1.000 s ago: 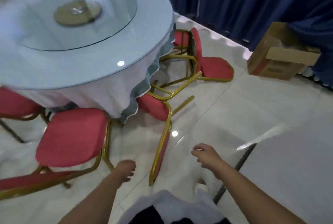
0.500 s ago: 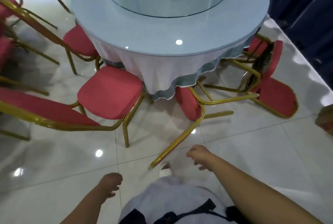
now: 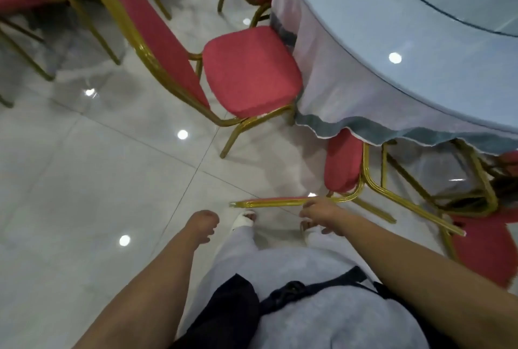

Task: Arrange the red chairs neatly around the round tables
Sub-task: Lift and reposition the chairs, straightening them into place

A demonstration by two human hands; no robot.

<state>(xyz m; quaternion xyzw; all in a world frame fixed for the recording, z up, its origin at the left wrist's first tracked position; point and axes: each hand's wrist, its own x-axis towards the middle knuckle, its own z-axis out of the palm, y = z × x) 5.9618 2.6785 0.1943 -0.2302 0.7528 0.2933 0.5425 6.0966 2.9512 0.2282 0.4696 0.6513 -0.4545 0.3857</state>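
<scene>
Left hand (image 3: 203, 225) hung loosely curled, empty; right hand (image 3: 322, 215), fingers relaxed, touched the gold backrest of the tipped red chair (image 3: 342, 166).

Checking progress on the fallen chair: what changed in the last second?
The right hand has come forward to the back rail of the tipped red chair; whether it grips is unclear. The left hand stays empty; the chair still lies tipped by the round table.

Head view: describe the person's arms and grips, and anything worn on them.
The left arm and right arm are bare as far as the frame shows, no sleeves. The left grip and right grip, both bare hands, show no glove, ring or watch. A dark buckled strap crosses the pale grey top.
</scene>
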